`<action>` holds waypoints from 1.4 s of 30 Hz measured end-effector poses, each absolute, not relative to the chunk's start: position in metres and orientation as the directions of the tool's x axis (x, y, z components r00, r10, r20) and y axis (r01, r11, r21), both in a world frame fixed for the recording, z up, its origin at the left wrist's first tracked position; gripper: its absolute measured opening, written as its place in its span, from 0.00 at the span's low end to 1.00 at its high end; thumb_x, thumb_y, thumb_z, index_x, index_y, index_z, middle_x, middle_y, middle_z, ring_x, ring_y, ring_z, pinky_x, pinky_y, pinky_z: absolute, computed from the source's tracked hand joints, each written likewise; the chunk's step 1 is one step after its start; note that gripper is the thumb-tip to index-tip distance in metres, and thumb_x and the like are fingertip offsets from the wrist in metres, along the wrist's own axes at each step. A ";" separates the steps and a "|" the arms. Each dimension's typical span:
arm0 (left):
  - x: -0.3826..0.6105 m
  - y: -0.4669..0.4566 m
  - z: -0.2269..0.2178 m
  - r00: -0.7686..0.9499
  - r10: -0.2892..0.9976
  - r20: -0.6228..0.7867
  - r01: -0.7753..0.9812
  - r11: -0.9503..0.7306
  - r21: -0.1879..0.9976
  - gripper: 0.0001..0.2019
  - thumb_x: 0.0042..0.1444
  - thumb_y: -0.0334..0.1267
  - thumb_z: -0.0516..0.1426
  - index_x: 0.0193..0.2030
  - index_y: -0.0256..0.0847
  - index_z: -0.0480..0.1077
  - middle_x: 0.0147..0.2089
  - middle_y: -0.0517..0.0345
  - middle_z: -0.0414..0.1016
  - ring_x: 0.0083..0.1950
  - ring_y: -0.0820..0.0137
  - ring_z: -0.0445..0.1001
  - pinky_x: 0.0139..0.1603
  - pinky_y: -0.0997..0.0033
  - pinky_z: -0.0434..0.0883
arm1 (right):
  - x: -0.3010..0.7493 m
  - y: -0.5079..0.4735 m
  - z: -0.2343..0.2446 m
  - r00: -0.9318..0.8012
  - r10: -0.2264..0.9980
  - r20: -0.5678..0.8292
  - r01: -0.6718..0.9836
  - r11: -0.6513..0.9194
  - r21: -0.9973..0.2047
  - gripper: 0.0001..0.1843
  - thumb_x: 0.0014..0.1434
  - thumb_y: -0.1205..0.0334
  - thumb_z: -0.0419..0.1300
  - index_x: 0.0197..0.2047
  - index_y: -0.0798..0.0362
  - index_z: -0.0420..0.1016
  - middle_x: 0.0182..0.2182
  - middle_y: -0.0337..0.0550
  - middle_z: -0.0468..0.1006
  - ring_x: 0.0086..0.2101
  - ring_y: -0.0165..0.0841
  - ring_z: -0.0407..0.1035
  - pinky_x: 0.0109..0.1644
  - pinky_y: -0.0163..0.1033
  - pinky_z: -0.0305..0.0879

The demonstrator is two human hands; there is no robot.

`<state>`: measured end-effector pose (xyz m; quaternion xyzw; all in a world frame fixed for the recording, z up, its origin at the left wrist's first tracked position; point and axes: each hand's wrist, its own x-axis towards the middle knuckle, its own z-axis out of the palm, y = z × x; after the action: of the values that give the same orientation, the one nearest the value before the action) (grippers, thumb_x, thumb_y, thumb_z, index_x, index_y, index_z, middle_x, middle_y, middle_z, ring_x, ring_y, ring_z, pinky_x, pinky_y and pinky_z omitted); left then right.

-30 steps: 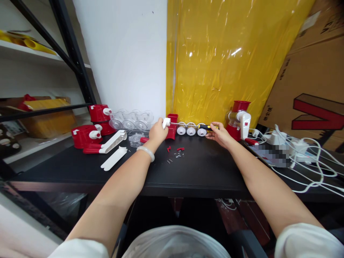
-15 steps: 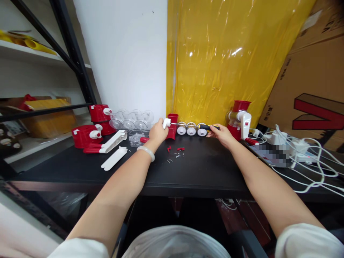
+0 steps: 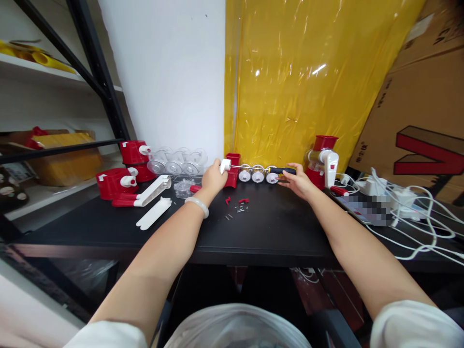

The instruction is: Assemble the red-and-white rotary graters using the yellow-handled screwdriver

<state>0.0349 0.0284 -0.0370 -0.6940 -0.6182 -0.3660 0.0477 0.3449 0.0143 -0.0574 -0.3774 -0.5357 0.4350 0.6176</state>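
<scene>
My left hand (image 3: 213, 179) is closed around a white crank handle (image 3: 225, 166); its red grip (image 3: 195, 189) shows beside my palm. A long screwdriver (image 3: 278, 170) with a black and yellow handle lies level, its tip at the white end of the crank. My right hand (image 3: 299, 182) holds the screwdriver's handle between thumb and fingers, with the lower fingers spread. Behind the shaft stand a red housing (image 3: 231, 179) and a row of round white-faced drums (image 3: 257, 175). Small red parts (image 3: 243, 200) and several screws (image 3: 239, 209) lie on the table below.
On the left are red housings (image 3: 114, 184), a white handle shell (image 3: 155, 214) and clear plastic bases (image 3: 174, 166). An assembled red and white grater (image 3: 324, 164) stands at right, near a phone (image 3: 362, 205) and tangled white cables (image 3: 431, 217). The black table (image 3: 275, 237) ends near my forearms.
The fingers of my right hand have loosened and spread around the screwdriver's handle. My left hand and the crank handle stay almost where they were.
</scene>
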 end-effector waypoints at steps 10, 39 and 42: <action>0.036 0.028 -0.036 -0.046 0.837 0.545 0.899 -0.203 0.387 0.11 0.59 0.41 0.52 0.48 0.46 0.66 0.39 0.52 0.77 0.41 0.60 0.76 0.39 0.66 0.68 | 0.354 0.024 -0.063 0.144 0.918 0.369 0.064 0.364 -0.929 0.25 0.43 0.43 0.71 0.36 0.51 0.70 0.28 0.40 0.79 0.32 0.32 0.77 0.38 0.36 0.74; 0.033 0.028 -0.034 -0.036 0.811 0.584 0.893 -0.236 0.384 0.11 0.59 0.42 0.51 0.47 0.45 0.64 0.38 0.51 0.76 0.39 0.58 0.76 0.36 0.65 0.67 | 0.351 0.020 -0.063 0.040 0.940 0.338 -0.081 0.340 -0.937 0.26 0.36 0.56 0.77 0.36 0.52 0.72 0.32 0.38 0.78 0.31 0.29 0.76 0.38 0.34 0.76; 0.033 0.028 -0.035 -0.029 0.815 0.578 0.895 -0.237 0.379 0.11 0.59 0.43 0.51 0.47 0.45 0.64 0.38 0.51 0.76 0.39 0.59 0.75 0.37 0.65 0.67 | 0.353 0.020 -0.062 0.038 0.936 0.349 -0.032 0.351 -0.936 0.25 0.38 0.50 0.76 0.35 0.53 0.73 0.28 0.39 0.78 0.28 0.29 0.76 0.37 0.34 0.76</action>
<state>0.0330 0.0282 -0.0349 -0.6946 -0.6155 -0.3685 0.0538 0.3532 0.0204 -0.0621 -0.4012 -0.5633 0.4046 0.5983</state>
